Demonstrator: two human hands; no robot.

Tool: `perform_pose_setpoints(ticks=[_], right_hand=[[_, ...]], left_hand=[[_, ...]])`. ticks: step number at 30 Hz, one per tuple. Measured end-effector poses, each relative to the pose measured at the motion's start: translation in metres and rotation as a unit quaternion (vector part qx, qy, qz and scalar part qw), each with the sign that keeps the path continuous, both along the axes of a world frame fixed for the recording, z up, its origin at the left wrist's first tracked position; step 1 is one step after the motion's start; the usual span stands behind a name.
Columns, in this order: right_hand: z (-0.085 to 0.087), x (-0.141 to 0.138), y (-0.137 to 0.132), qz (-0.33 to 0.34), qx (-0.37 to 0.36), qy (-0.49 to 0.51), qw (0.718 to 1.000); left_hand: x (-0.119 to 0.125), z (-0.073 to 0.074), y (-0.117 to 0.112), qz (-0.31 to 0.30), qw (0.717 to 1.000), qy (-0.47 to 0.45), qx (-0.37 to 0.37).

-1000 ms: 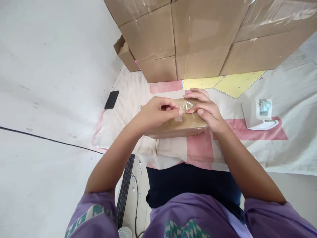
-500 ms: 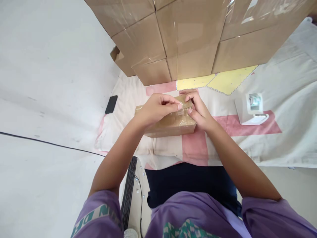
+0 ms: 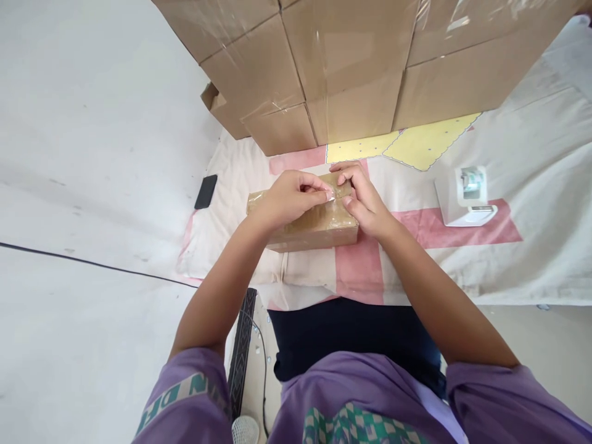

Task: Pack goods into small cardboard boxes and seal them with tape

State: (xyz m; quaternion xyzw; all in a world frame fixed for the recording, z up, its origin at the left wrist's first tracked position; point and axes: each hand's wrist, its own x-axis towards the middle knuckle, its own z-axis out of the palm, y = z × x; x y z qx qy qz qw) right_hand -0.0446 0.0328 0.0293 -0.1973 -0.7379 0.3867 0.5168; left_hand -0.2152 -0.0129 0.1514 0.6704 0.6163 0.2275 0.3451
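A small brown cardboard box (image 3: 319, 235) lies on the cloth in front of me, with clear tape across its top and shiny creases at its right end. My left hand (image 3: 291, 196) is over the box, thumb and forefinger pinched on a small bit of clear tape (image 3: 331, 195). Gripping the box's right end is my right hand (image 3: 367, 200), its thumb at the near top edge and its fingers curled over the far corner. The left hand hides part of the box's top.
Large taped cardboard boxes (image 3: 356, 68) stand stacked at the back. Yellow dotted sheets (image 3: 420, 145) lie before them. A white tape dispenser (image 3: 467, 200) stands on the right, and a black phone (image 3: 206, 192) lies at the left by the white wall (image 3: 92, 154). A black cable (image 3: 102, 265) crosses the wall.
The whole view has shifted slightly. Both hands keep nearly the same places on the box, the left still pinching at the tape near its right end.
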Motion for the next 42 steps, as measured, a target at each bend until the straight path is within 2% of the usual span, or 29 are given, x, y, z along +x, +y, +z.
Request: perform_pose_setpoints(ticks=[4,10,13,22,31,39,42], right_hand=[[0.002,0.002,-0.001,0.0,0.005,-0.011,1.0],[0.004,0.002,-0.002,0.0,0.007,-0.013,1.0],[0.003,0.001,-0.002,-0.006,-0.004,-0.011,1.0],[0.001,-0.001,-0.001,-0.006,-0.002,-0.001,1.0],[0.004,0.002,-0.003,-0.013,-0.035,-0.021,0.999],[0.006,0.002,-0.004,0.002,-0.034,0.002,0.999],[0.006,0.002,-0.003,0.008,-0.044,0.014,0.999]], left_hand=[[-0.006,0.001,-0.002,0.045,0.998,0.025,0.034],[-0.005,0.01,-0.011,0.008,0.998,-0.049,-0.03],[0.001,0.006,-0.011,0.0,0.999,-0.027,-0.041],[0.006,-0.014,-0.009,0.022,0.999,0.028,0.033],[0.013,-0.015,-0.013,0.022,0.994,0.083,0.075],[0.011,-0.013,-0.015,0.024,0.994,0.089,0.058],[0.01,-0.017,-0.014,0.038,0.991,0.104,0.079]])
